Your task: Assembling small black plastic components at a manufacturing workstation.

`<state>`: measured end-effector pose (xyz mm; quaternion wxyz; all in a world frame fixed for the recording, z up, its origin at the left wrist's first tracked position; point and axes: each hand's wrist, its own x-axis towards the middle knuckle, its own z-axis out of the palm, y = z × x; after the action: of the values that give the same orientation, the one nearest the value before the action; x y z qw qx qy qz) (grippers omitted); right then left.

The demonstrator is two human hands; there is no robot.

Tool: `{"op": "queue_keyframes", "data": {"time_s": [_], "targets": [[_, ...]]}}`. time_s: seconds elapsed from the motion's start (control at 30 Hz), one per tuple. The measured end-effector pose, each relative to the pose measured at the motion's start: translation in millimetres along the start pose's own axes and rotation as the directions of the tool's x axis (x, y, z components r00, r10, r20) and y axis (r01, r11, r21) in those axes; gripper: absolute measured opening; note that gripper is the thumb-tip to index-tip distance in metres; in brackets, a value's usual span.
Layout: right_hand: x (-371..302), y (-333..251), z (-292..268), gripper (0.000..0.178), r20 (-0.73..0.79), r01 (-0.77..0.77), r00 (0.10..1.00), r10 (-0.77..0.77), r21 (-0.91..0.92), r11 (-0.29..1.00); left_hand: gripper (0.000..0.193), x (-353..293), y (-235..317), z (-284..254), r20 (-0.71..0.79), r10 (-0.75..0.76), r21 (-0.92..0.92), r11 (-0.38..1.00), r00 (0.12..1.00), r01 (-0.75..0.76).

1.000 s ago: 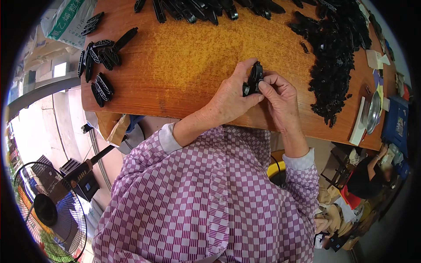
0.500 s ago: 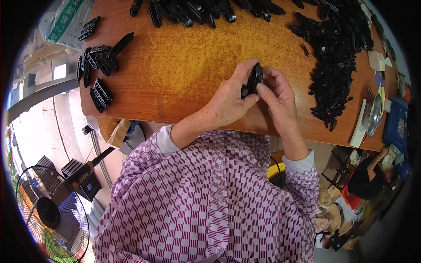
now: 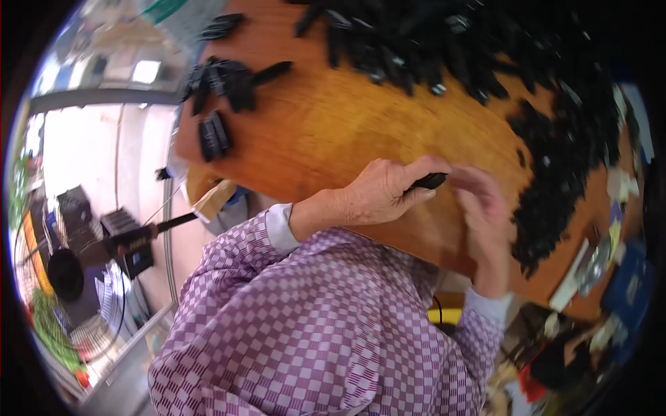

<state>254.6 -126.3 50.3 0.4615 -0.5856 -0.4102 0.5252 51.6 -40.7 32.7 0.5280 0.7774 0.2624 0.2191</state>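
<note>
My left hand point(image 3: 378, 193) is closed round a small black plastic part point(image 3: 431, 182), gripped between thumb and fingers above the near side of the wooden table point(image 3: 305, 139). Only one end of the part shows; the fingers cover the rest. Just to the right, my right hand point(image 3: 485, 208) is smeared by motion, its fingers curved near the part. Whether it touches the part or holds anything is not clear.
Long black parts point(image 3: 395, 52) lie heaped at the far side. Smaller black pieces point(image 3: 555, 187) spread down the right. A few black parts point(image 3: 225, 80) sit at the left near a plastic bag point(image 3: 166, 14). A fan point(image 3: 66, 270) stands at lower left.
The view has swung, so the table appears tilted. My right hand has come away from the black part toward the right, while my left hand keeps hold of it.
</note>
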Motion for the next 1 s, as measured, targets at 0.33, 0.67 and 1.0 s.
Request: {"op": "queue_keyframes", "data": {"time_s": [0.33, 0.67, 1.0], "targets": [[59.7, 11.2, -84.9, 0.018, -0.015, -0.04, 0.927, -0.375, -0.997, -0.058, 0.02, -48.4, -31.7, -152.1, -0.32, -0.087, 0.856, 0.4, 0.944, 0.327], [33.0, -0.8, -39.4, 0.01, -0.244, 0.278, 0.826, -0.508, -0.608, 0.744, 0.03, 42.3, -79.8, -148.7, -0.394, 0.133, 0.684, 0.703, 0.91, 0.193], [-48.9, -30.9, 24.8, 0.013, 0.207, 0.371, 0.485, -0.85, -0.929, -0.015, 0.035, 51.9, -52.1, -162.5, -0.306, -0.304, 0.452, 0.788, 0.902, 0.419]]}}
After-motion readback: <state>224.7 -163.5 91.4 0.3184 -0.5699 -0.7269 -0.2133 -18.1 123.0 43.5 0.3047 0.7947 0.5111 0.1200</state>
